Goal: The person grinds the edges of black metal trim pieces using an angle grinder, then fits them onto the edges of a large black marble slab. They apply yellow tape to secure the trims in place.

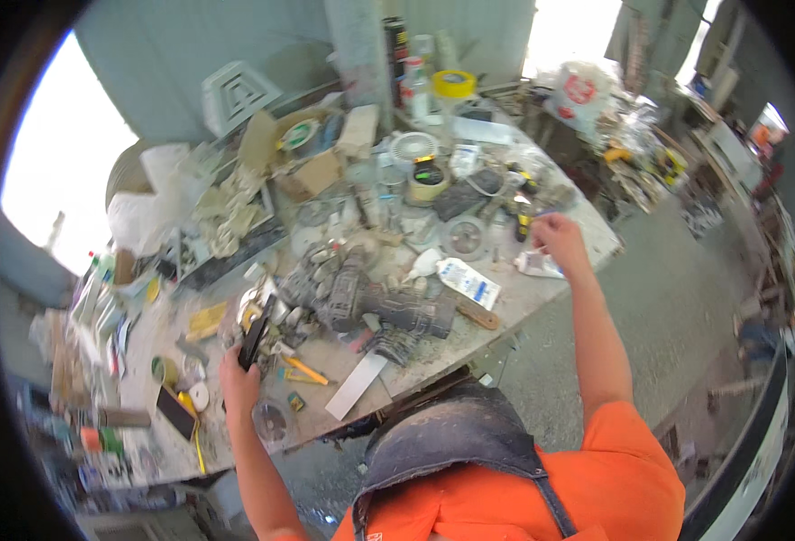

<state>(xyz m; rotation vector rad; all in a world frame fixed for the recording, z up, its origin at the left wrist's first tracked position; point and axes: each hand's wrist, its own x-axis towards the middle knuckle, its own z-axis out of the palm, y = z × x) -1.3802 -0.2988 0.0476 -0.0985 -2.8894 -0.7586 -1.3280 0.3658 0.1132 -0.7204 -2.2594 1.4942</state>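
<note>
My left hand is closed on a long, narrow black object that sticks up over the cluttered left part of the workbench; its exact kind is unclear. My right hand is over the bench's right edge, its fingers curled together in a pinch. Whatever they hold, if anything, is too small to make out. Just below that hand lies a white tube, and to its left is a yellow-and-black tool. A dark angle grinder lies between my hands, beside a white-and-blue tube.
Dusty clutter covers the workbench. A white strip, an orange pencil and a wooden handle lie near its front edge. Further back stand a cardboard box and a roll of yellow tape. Bags and scraps crowd the far right.
</note>
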